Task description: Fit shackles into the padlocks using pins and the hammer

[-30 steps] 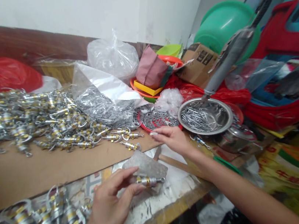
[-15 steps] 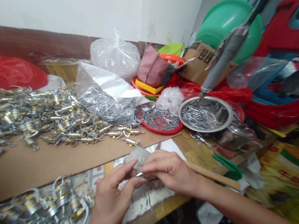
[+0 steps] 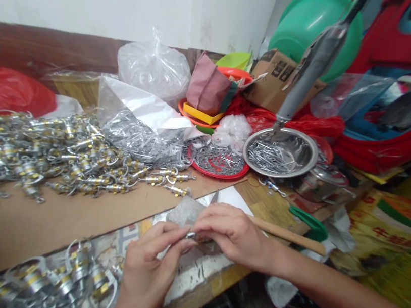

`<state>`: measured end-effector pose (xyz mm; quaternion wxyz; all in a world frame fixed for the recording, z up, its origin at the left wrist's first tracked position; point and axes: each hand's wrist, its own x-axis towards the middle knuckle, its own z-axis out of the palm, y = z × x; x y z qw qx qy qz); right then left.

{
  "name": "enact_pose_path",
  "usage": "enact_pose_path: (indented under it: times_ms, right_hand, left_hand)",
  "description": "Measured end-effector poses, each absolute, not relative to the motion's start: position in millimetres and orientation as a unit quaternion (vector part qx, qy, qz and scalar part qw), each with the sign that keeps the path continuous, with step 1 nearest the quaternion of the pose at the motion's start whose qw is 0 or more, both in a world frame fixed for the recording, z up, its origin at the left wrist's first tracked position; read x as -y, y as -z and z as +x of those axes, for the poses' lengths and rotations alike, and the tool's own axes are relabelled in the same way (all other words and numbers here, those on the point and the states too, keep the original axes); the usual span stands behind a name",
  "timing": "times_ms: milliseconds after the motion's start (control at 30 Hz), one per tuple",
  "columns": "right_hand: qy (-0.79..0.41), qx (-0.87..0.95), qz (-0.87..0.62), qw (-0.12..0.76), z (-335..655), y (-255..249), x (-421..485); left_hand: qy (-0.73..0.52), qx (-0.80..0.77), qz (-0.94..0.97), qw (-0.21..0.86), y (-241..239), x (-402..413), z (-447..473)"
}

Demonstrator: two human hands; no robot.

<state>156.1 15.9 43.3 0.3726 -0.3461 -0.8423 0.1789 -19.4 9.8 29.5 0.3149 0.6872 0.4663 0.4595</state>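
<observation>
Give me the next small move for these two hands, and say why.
Probably ease the right hand back slightly while the left hand steadies the small metal piece. The left thumb and fingers pinch one end, and the right hand's fingers hide most of the rest, so its state can't be checked from this view.

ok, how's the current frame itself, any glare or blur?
All head view: highlights on the green basin and steel bowl; yellow sack smeared at lower right; metal piece between left hand and right hand mostly hidden, detail unclear.
</observation>
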Motion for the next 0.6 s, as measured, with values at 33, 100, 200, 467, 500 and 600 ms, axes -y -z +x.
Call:
enact_pose_path:
  times_ms: [33,100,200,467,500,600]
  right_hand:
    - [-0.190,0.839,-0.347,0.373,156,-44,-15]
    - [-0.202,0.829,-0.348,0.389,155,-44,-12]
    - [-0.137,0.842,-0.313,0.418,158,-39,-8]
    - [0.059,0.877,-0.243,0.411,169,-30,-11]
    - [0.054,0.874,-0.248,0.415,170,-30,-11]
    - [0.014,0.863,-0.274,0.423,168,-30,-11]
  left_hand:
    - [-0.461,-0.467,0.680,0.329,-30,-9,-20]
    - [-0.468,-0.476,0.646,0.371,-30,-9,-22]
    - [-0.465,-0.497,0.585,0.442,-32,-8,-24]
    - [-0.398,-0.509,0.677,0.352,-45,-10,-20]
    - [-0.401,-0.505,0.683,0.343,-45,-10,-20]
    - [-0.401,-0.496,0.679,0.363,-43,-11,-21]
